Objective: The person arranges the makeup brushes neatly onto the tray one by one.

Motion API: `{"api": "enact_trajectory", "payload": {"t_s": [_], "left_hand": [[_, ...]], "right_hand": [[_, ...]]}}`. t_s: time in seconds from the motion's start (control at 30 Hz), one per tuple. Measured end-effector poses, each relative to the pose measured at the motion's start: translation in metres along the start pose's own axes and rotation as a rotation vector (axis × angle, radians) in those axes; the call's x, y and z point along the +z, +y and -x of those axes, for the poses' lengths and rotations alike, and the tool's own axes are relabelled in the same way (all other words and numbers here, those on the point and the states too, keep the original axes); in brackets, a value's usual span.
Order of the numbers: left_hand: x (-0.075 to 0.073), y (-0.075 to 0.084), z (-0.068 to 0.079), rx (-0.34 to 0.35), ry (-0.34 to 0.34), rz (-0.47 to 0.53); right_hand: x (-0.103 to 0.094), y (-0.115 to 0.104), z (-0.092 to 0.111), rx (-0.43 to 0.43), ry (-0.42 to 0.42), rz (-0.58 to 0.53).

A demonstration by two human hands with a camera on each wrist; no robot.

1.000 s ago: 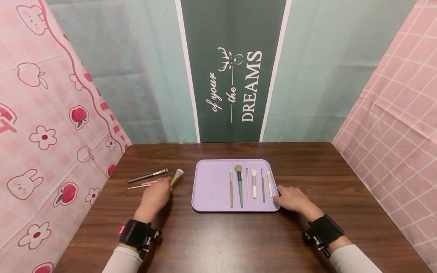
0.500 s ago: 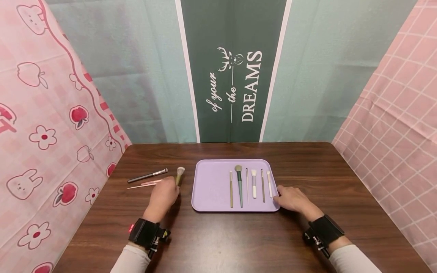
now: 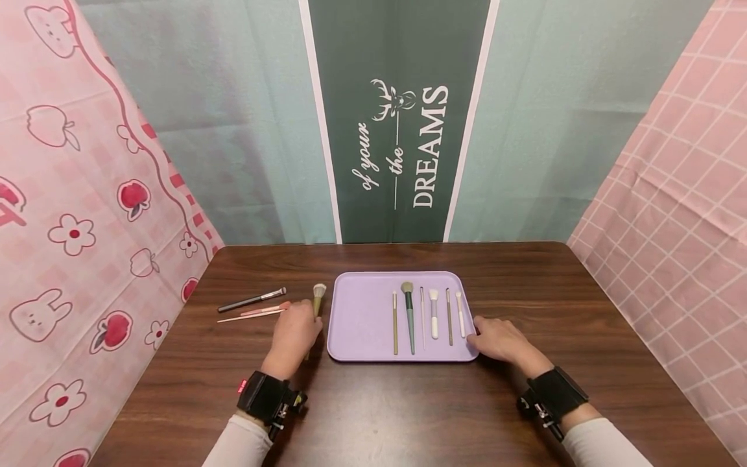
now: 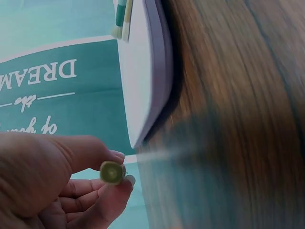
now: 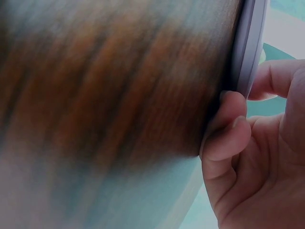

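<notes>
My left hand (image 3: 296, 331) pinches a makeup brush (image 3: 318, 295) with a green handle and pale bristles, just left of the lilac tray (image 3: 358, 318). In the left wrist view, the butt of the brush handle (image 4: 112, 172) sits between thumb and fingertips. My right hand (image 3: 502, 340) grips the tray's right edge near its front corner. The right wrist view has the thumb over the rim (image 5: 248, 52) and curled fingers (image 5: 226, 138) beside and below it. Several brushes lie side by side on the tray's right half, among them a large green one (image 3: 410, 318).
On the table (image 3: 373, 415), left of my left hand, lie a dark-handled brush (image 3: 251, 300) and pinkish slim brushes (image 3: 257, 312), partly overlapping. Printed cloths hang behind and at both sides of the table.
My left hand has moved right, carrying the green-handled brush toward the tray; the brush has turned more upright in the head view. The right hand and tray have stayed put.
</notes>
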State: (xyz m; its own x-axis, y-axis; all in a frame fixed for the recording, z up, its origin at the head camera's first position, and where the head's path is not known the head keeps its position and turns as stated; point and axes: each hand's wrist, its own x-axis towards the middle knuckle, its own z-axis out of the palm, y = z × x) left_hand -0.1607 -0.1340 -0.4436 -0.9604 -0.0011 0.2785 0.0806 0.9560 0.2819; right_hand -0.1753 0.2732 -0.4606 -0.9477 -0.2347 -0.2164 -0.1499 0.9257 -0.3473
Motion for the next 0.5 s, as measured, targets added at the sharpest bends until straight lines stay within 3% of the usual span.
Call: {"api": "enact_trajectory", "payload": {"t_s": [0.33,0.5], "left_hand": [[0.003,0.023,-0.006,-0.044,-0.061,0.063],[0.008,0.031,-0.007,-0.037,-0.044,0.065]], "right_hand": [[0.001,0.001,-0.001,0.003,-0.001,0.007],[0.001,0.001,-0.001,0.010,-0.004,0.011]]}}
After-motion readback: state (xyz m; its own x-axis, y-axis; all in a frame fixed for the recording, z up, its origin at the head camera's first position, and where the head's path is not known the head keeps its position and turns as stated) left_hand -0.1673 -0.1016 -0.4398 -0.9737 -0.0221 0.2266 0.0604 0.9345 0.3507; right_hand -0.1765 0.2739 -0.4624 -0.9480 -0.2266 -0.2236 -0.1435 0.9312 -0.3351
